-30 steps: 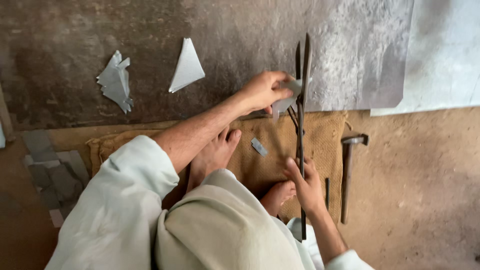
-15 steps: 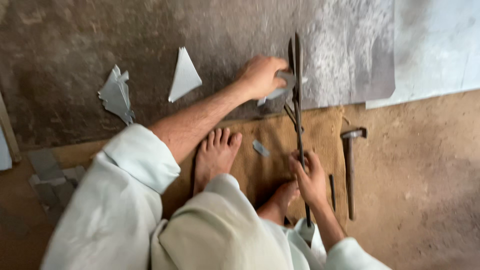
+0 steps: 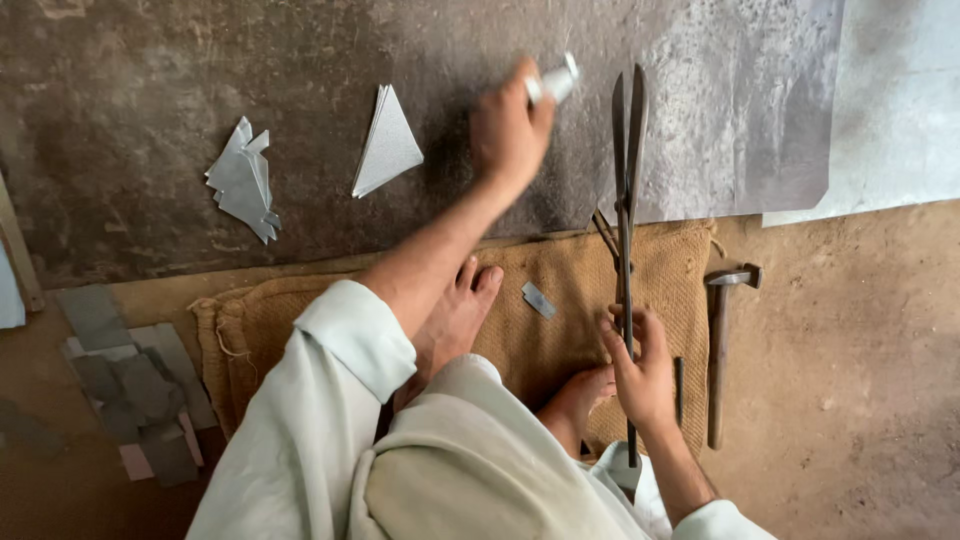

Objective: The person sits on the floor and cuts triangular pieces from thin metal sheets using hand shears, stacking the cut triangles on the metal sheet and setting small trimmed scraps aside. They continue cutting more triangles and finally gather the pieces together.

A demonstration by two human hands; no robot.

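Floor-level sheet metal [image 3: 700,120]: my right hand [image 3: 640,370] grips long dark shears [image 3: 627,200]; left hand [image 3: 510,130] pinches a blurred, seemingly grey offcut [image 3: 555,85].

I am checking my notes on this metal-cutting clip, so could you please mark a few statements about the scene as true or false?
1. The left hand holds a small metal offcut above the sheet metal. True.
2. The right hand holds the hammer. False: it grips the large shears; the hammer lies untouched on the floor.
3. The shears' blades are closed. True.
4. The person sits on a wooden stool. False: they sit on a burlap mat.
5. Triangular metal pieces lie left of the left hand. True.
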